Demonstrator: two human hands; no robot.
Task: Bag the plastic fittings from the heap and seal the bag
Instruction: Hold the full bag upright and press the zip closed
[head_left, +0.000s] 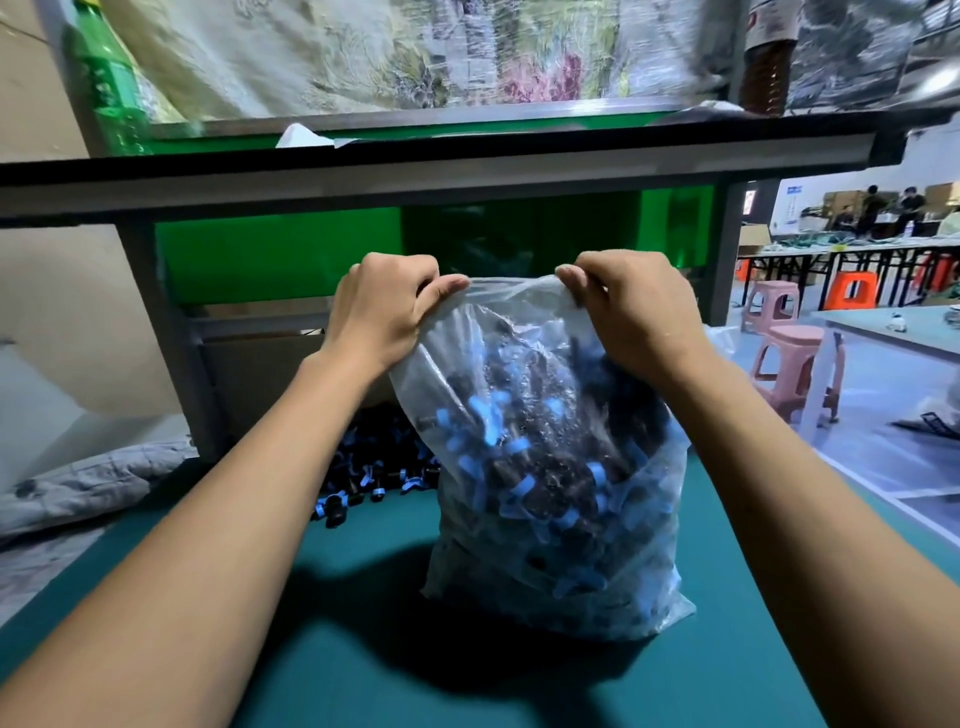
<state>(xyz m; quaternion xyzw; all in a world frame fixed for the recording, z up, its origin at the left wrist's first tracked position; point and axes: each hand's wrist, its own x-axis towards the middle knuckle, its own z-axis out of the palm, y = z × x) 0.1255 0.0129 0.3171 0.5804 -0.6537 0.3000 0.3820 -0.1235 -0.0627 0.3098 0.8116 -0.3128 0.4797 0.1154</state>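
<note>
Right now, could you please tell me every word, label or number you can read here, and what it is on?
None can be read.
Green bottle: label blurred.
Brown bottle: label print too blurred.
Blue wall sign: too small.
Clear bag: no print visible.

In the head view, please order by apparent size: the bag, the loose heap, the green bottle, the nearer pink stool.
1. bag, clearly largest
2. heap, partly hidden behind the bag
3. and 4. bottle and stool look alike; the stool stands farther away, so unsure.

Clear bag (561, 519) — black-and-blue fittings (363, 480) — on a teal tabletop (332, 649); pink stools (795, 369), green bottle (104, 83).
</note>
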